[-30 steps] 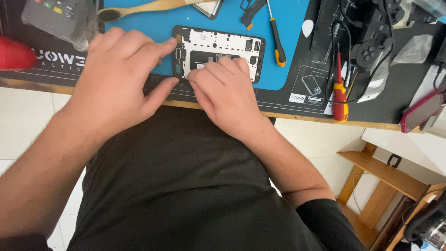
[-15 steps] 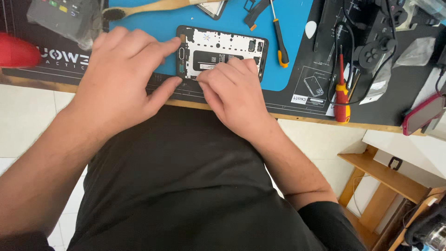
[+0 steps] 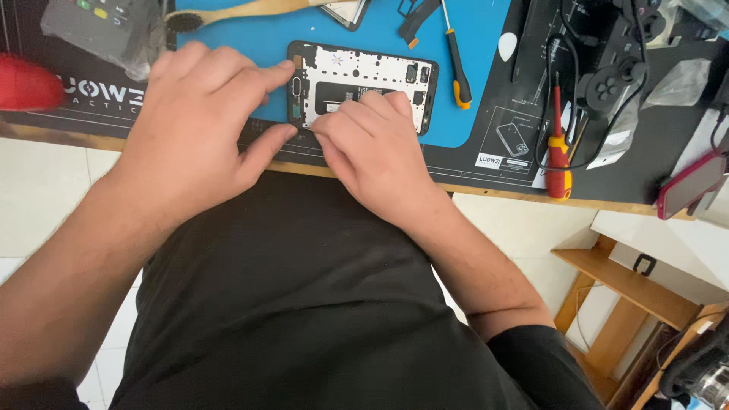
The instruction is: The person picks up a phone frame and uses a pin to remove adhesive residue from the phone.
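My table [image 3: 486, 193] carries one blue mat [image 3: 228, 45] with one opened phone [image 3: 363, 85] on it. My left hand [image 3: 199, 129] pinches the phone's left edge; my right hand [image 3: 372, 148] presses curled fingers on its lower middle. Two screwdrivers lie right of the phone.

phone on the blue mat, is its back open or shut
Open: the phone lies with its back cover off, white inner frame and dark parts bare between both hands.
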